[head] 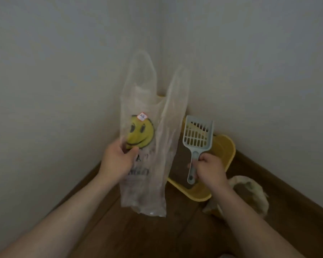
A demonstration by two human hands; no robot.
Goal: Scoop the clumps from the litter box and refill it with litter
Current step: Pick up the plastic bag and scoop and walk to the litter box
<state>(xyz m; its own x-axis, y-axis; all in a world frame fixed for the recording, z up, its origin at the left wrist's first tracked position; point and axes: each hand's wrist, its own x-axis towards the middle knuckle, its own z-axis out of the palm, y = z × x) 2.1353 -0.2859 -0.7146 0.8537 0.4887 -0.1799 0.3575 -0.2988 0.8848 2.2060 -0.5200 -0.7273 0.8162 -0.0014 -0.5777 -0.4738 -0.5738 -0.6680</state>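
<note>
Your left hand (117, 161) pinches the bag (144, 192) by its side, thumb in front and fingers curled behind the clear plastic. The bag hangs limp and flat with both handles sticking up, and it looks close to empty. Your right hand (209, 170) is closed in a fist round the handle of the scoop (197, 135). The slotted head points up and away from you and seems to hold nothing.

The litter box (224, 151) sits on the floor (147, 235), pushed into the far corner, and dark litter shows inside it. You cannot tell from here whether it holds clumps. By my reading you are at the very start. The tools are in hand, but the bag's mouth is not yet opened, nothing has been scooped, and the refill is all still to do. A sack (250, 194) with its top open stands just beside the box on the near right. It is probably the fresh litter.

Room is tight. The left wall (54, 90) and right wall (259, 71) close in behind the box, so you can work only from the near side. The bag hangs across the box's left part and hides it. Your right forearm passes close over the sack, so mind its rim when you dip the scoop.
</note>
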